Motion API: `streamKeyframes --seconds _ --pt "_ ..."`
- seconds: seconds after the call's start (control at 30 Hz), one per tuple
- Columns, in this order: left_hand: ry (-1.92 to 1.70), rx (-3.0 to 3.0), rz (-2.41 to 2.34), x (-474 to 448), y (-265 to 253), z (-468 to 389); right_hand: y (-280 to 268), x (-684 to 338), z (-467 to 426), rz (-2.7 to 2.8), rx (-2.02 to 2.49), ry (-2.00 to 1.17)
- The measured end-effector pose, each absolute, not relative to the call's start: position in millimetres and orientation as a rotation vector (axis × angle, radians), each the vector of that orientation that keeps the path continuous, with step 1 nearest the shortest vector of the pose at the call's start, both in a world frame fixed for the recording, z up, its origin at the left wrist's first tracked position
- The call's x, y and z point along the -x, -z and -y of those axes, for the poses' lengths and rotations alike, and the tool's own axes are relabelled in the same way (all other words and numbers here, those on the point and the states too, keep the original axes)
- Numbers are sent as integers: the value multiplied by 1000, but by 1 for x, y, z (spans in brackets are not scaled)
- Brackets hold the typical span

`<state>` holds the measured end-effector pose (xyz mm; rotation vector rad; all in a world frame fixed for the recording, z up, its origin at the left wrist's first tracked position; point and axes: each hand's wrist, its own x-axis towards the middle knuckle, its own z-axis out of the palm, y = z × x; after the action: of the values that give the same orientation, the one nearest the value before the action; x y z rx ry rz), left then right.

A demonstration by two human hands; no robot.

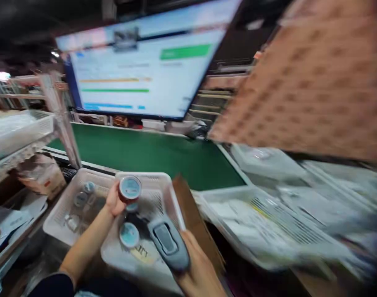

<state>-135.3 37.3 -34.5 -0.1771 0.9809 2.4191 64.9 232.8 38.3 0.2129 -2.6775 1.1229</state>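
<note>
Left hand raised over the white baskets, fingers wrapped around a small round jar with a pale blue lid and dark red body, lid tilted toward the camera. Right hand low at the bottom edge, clenched around the grip of a grey handheld scanner, nose of the scanner angled up and left toward the held jar. Dark sleeve at the left wrist, bare forearm above it.

Just below the held jar, a second round jar with the same pale blue lid, resting in the nearer white basket over a printed slip. Just beside it to the left, another white basket holding several more small round jars, blurred and hard to count. Brown cardboard flap standing on edge against the right side of the nearer basket.

Further right, a wide white tray piled with printed papers, smeared by motion. Beyond the baskets, a green surface stretching back to a large lit monitor showing green bars and lines of text too blurred to read. Upper right, a big patterned cardboard sheet tilted overhead. Far left, a wire shelf with a white crate and a brown paper packet below it.
</note>
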Motion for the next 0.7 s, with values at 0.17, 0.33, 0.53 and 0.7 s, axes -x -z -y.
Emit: streamKeyframes --seconds 0.17,0.33,0.53,0.7 --pt "-2302 353 -971 92 6 -62 -41 -87 -236 2801 52 -1167" --pt "-2217 269 -1031 63 10 -64 -39 -93 -239 2839 38 -1148" --pt "-2064 49 -1549 70 58 -52 -17 -120 -255 2697 -56 -1268" --pt "-1964 -128 -2662 159 89 24 -2 -140 -259 2633 294 -1393"
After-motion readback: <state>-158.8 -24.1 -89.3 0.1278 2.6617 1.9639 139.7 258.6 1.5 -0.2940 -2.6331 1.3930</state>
